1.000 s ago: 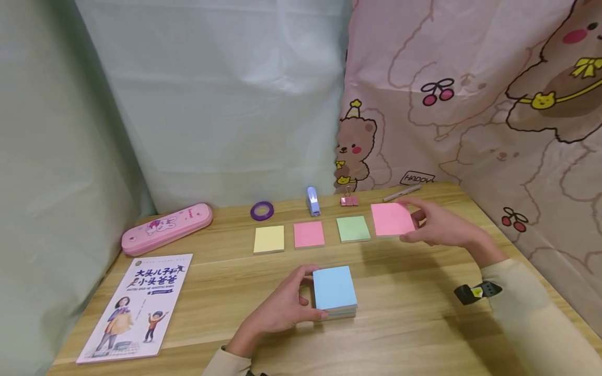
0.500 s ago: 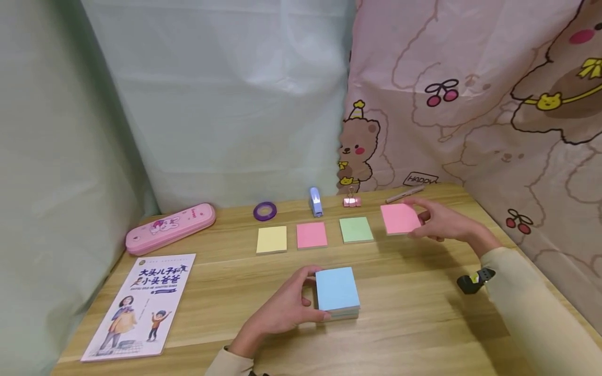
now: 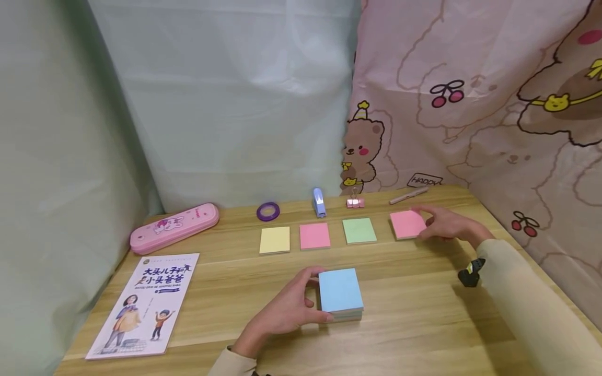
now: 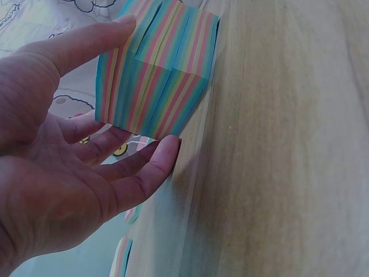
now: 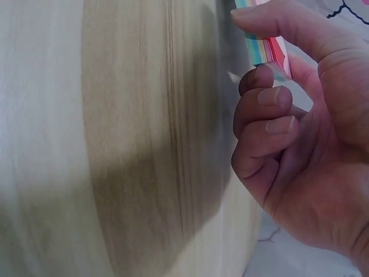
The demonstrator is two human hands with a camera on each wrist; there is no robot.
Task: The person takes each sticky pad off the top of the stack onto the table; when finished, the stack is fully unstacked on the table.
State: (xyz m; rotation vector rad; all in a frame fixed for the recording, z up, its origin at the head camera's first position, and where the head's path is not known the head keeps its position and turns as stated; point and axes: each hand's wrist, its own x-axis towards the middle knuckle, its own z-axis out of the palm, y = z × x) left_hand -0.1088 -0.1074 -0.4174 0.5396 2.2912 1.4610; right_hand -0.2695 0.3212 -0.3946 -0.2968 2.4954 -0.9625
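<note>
My left hand (image 3: 293, 305) holds a stack of sticky note pads (image 3: 340, 291) with a blue top sheet, thumb and fingers along its sides. The left wrist view shows the striped edges of the stacked pads (image 4: 155, 75). My right hand (image 3: 447, 223) pinches a pink-topped sticky note pad (image 3: 407, 224) by thumb and fingers, low over the table or on it; I cannot tell which. To its left lie a green pad (image 3: 359, 231), another pink pad (image 3: 315, 236) and a yellow pad (image 3: 275, 240), in a row.
Behind the row lie a purple tape roll (image 3: 268, 211), a blue stapler (image 3: 319, 202), a pink binder clip (image 3: 355, 201) and a pen (image 3: 408, 195). A pink pencil case (image 3: 175, 228) and a booklet (image 3: 146, 305) lie at left. Curtains (image 3: 226, 104) hang behind the table.
My right hand has moved the pink pad rightward and lowered it at the right end of the row. My left hand keeps its hold on the stack. The head view has shifted slightly.
</note>
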